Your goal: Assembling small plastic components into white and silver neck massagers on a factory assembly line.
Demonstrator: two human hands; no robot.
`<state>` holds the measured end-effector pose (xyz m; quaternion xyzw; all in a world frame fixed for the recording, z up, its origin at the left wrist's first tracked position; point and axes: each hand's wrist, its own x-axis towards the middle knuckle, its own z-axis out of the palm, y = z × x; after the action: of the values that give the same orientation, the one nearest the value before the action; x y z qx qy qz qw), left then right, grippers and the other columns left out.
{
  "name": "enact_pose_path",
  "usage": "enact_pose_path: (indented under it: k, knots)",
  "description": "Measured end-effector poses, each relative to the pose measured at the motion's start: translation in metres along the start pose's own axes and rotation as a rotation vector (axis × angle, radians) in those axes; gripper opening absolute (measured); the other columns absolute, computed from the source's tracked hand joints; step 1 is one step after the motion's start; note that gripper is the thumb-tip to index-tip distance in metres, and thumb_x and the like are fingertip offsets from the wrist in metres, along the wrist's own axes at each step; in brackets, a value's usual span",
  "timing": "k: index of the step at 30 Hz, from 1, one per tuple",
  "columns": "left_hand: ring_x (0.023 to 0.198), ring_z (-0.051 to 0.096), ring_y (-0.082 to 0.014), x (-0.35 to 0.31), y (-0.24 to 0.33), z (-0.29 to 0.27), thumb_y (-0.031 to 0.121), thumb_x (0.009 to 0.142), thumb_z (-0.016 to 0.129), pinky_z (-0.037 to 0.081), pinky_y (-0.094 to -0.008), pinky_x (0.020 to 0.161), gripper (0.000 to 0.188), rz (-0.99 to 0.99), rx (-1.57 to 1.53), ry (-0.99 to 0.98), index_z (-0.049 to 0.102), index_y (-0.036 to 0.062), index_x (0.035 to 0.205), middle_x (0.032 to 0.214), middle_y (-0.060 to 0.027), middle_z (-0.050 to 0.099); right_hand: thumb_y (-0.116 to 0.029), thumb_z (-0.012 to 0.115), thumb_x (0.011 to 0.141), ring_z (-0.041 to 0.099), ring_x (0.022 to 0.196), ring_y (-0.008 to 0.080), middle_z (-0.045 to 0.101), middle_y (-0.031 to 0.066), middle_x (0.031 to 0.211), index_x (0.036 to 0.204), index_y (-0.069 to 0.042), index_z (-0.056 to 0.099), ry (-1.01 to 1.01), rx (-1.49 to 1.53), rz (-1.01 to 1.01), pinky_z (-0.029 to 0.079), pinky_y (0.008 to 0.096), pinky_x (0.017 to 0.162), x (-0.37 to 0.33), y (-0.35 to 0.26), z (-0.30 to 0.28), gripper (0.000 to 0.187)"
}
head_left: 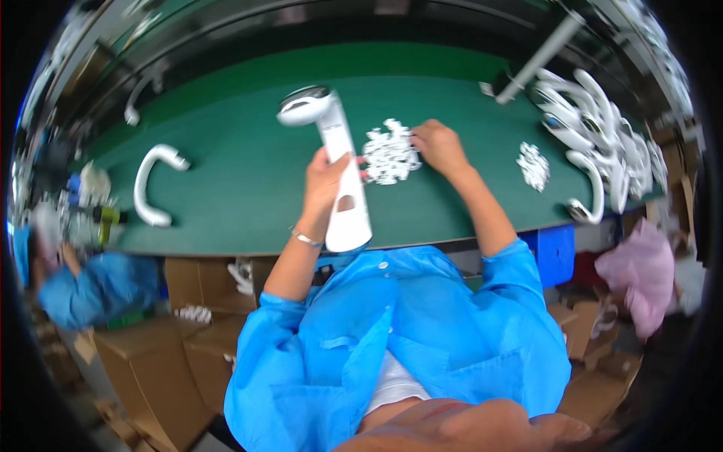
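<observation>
My left hand (326,181) is wrapped round a long white plastic housing (348,215) with an angled, rounded head at its far end and an oval opening near its lower end. The housing stands tilted above the green table, its lower end towards me. A pile of small white plastic pieces (390,154) lies just right of it. At the pile's right edge my right hand (440,147) has its fingertips pinched together. Whatever sits between those fingertips is too small to make out.
A curved white part (143,184) lies on the green table (256,203) at the left. To the right are a second small heap of white pieces (533,166) and a stack of white housings (602,135). Cardboard boxes (151,361) and a blue bin (553,255) stand below; people work at both sides.
</observation>
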<state>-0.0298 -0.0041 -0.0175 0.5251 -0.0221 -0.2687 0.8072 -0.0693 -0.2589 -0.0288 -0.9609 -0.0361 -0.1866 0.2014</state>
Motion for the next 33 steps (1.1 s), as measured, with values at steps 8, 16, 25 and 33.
enact_pose_path:
  k: [8,16,25,33]
  knots:
    - [0.064,0.065,-0.0188,-0.004,0.005,0.07,0.01,0.09,0.052,0.058,-0.0298,0.052,0.017,-0.061,0.099,-0.121,0.052,0.0005,0.104,0.086,-0.0122,0.065,-0.004,0.066,0.074,0.063,0.084,0.0326,0.065,0.0159,0.09,0.094,-0.006,0.068,0.37,-0.198,0.603,0.05,0.0394,0.075,-0.098,0.122,-0.118,0.02]
    - [0.068,0.065,-0.022,0.02,-0.032,0.171,0.011,0.09,0.055,0.057,-0.0321,0.059,0.038,-0.252,0.121,-0.471,0.04,0.0012,0.124,0.089,-0.0142,0.059,-0.011,0.066,0.074,0.06,0.085,0.0314,0.061,0.013,0.086,0.097,-0.01,0.069,0.043,-0.392,0.44,0.049,0.0414,0.075,-0.104,0.184,-0.141,0.023]
    - [0.074,0.065,-0.0194,0.046,-0.071,0.199,0.01,0.089,0.056,0.058,-0.0301,0.058,0.029,-0.339,0.081,-0.451,0.047,-0.0027,0.113,0.1,-0.0149,0.06,-0.009,0.062,0.076,0.06,0.079,0.0312,0.06,0.0113,0.081,0.079,-0.006,0.062,0.075,-0.302,0.456,0.048,0.0415,0.07,-0.113,0.185,-0.134,0.004]
    - [0.068,0.064,-0.018,0.053,-0.09,0.218,0.023,0.092,0.055,0.053,-0.029,0.054,0.027,-0.305,0.178,-0.406,0.051,-0.0009,0.105,0.086,-0.011,0.062,-0.008,0.064,0.078,0.064,0.07,0.0259,0.066,0.0121,0.085,0.087,-0.005,0.064,0.278,0.064,0.59,0.051,0.0341,0.063,-0.113,0.183,-0.144,0.009]
